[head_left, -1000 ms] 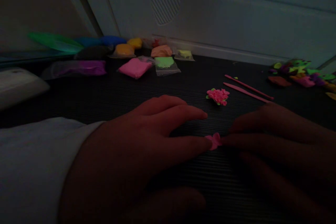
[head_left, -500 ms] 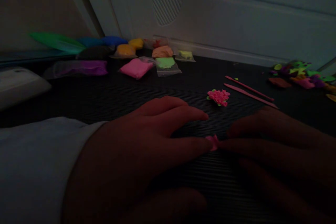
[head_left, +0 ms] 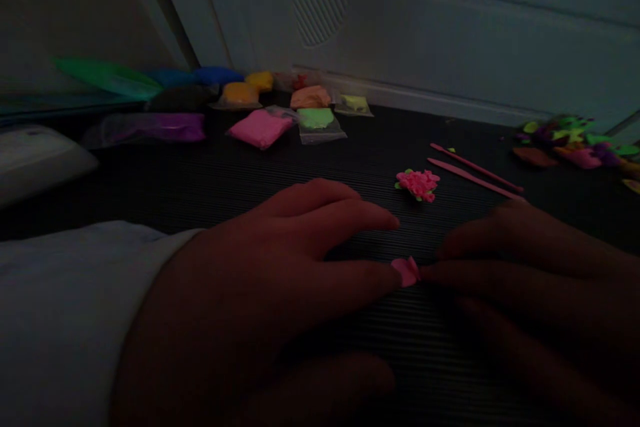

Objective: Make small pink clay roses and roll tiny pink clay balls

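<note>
A small pink piece of modelling clay (head_left: 406,271), bent up into a fold on its right side, lies on the dark table between my hands. My left hand (head_left: 270,267) has its fingers stretched and its thumb apart; the index fingertip rests on the piece's left edge. From the right, my right hand (head_left: 530,287) reaches in with fingers apart, and one fingertip touches the folded side. Just beyond them sits a pink clay flower cluster (head_left: 419,185) with light green leaves at its rim. The dim light hides the undersides of both hands.
Two pink modelling tools (head_left: 475,179) lie behind my right hand. Bags of coloured clay, among them a pink one (head_left: 263,128) and a purple one (head_left: 170,128), line the back left. Colourful clay pieces (head_left: 575,140) are heaped far right. A white door (head_left: 450,47) stands behind.
My right hand has drawn slightly right, and a bit more of the pink piece shows. My left hand stays nearly in place. The view has shifted a little.
</note>
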A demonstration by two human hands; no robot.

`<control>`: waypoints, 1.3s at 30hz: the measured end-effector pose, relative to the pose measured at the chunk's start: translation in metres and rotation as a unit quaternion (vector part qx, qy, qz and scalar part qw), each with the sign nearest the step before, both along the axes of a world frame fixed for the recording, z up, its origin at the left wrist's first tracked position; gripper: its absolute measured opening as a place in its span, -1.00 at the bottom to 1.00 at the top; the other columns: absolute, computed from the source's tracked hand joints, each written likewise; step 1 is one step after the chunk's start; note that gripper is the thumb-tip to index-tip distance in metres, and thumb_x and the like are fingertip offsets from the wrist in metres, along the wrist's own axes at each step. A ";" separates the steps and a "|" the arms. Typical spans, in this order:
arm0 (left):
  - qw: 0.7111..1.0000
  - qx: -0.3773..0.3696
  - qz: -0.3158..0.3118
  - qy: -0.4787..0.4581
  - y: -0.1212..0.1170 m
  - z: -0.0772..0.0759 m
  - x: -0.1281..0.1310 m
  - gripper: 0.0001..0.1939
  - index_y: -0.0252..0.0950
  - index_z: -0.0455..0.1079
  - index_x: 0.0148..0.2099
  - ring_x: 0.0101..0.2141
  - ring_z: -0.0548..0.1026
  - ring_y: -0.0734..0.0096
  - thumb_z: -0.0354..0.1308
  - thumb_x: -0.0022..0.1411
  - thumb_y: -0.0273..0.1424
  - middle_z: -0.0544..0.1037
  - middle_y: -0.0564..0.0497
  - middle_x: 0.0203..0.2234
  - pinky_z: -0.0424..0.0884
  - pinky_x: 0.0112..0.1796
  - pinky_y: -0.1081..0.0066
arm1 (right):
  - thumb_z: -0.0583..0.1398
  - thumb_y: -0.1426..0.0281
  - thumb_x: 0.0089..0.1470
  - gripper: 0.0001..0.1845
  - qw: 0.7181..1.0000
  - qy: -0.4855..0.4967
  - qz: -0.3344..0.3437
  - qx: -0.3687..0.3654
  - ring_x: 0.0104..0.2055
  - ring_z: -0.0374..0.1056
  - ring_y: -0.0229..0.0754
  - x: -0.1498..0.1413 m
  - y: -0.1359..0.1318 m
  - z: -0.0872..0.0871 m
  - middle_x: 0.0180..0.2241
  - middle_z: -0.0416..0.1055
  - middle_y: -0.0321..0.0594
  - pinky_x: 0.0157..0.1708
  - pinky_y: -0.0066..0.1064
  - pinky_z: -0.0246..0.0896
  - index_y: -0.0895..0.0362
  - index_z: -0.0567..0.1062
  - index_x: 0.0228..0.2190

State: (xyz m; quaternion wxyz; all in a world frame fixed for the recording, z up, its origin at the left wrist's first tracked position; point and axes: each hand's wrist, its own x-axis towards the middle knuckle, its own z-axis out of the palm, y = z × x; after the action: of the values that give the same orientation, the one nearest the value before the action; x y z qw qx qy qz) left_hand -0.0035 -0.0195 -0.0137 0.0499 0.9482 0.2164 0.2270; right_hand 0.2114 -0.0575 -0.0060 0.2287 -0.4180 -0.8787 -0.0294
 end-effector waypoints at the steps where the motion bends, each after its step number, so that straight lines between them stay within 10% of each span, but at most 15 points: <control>1: 1.000 -0.003 0.001 -0.002 0.000 0.000 0.000 -0.61 -0.03 0.28 -0.09 -0.12 0.23 0.20 0.05 -0.03 -0.15 0.28 0.16 -0.06 0.32 -0.29 0.21 | 0.01 0.34 0.01 -0.74 1.000 -0.001 0.002 0.001 -0.37 0.28 -0.15 -0.001 0.000 0.000 -0.40 0.34 -0.19 -0.46 -0.34 0.24 0.04 0.45 -0.30; 39: 0.998 -0.056 -0.025 0.026 0.001 0.011 -0.001 -0.61 -0.11 0.26 -0.02 -0.03 0.14 0.28 -0.02 0.07 -0.19 0.23 0.09 -0.02 0.16 -0.10 0.27 | 0.07 0.48 -0.04 -0.70 0.996 -0.004 0.036 -0.079 -0.37 0.23 -0.30 0.007 -0.008 0.004 -0.31 0.31 -0.32 -0.46 -0.46 0.19 0.02 0.38 -0.21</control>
State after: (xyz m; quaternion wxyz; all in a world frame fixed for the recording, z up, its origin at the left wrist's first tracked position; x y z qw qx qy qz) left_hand -0.0045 -0.0182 -0.0027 0.1034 0.9546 0.2064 0.1883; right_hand 0.2183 -0.0655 -0.0015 0.1924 -0.4029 -0.8936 0.0464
